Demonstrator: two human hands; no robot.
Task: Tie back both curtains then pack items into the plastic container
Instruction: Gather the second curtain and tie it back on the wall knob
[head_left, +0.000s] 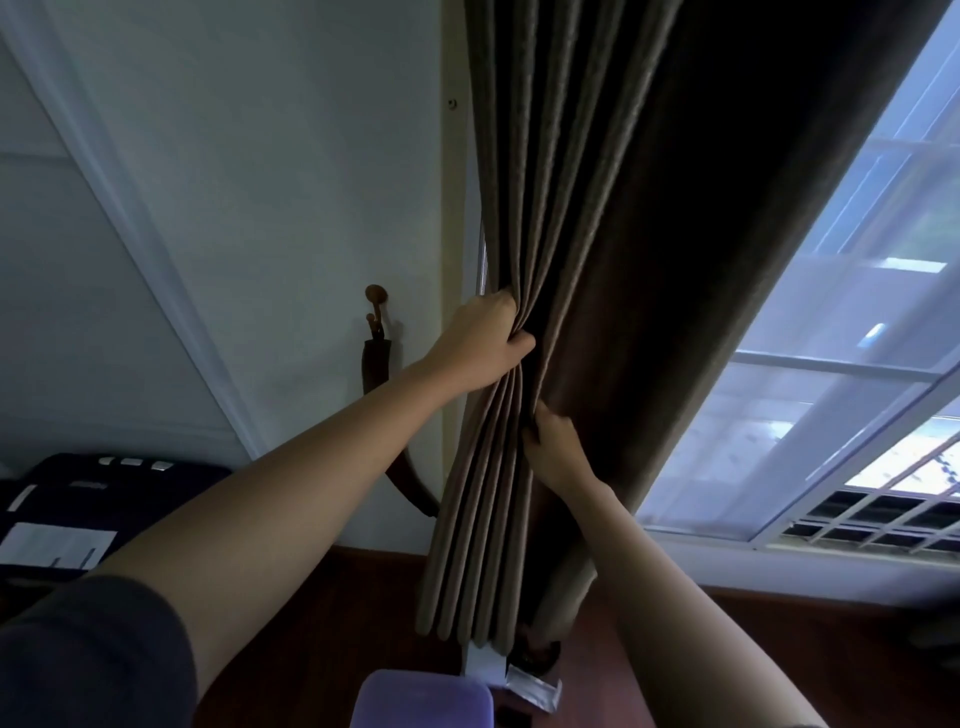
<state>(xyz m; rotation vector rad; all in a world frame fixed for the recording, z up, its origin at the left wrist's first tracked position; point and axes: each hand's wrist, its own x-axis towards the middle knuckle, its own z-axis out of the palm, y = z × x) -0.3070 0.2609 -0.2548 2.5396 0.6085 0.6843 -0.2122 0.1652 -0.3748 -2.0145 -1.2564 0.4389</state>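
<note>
A brown pleated curtain (566, 208) hangs beside the window, gathered into folds. My left hand (480, 343) clutches the bunched pleats from the left side. My right hand (553, 441) grips the folds lower down, from the right. A dark tie-back strap (375, 366) hangs loose from a round wooden hook (376, 295) on the wall, left of the curtain. A purple plastic lid or container (423, 699) shows at the bottom edge, partly cut off.
The window (841, 395) with white bars fills the right side. A dark blue bed cover (104, 493) with white patches lies at the lower left. Reddish wooden floor (363, 597) runs below the curtain. Crumpled silver wrapping (535, 686) lies by the curtain's foot.
</note>
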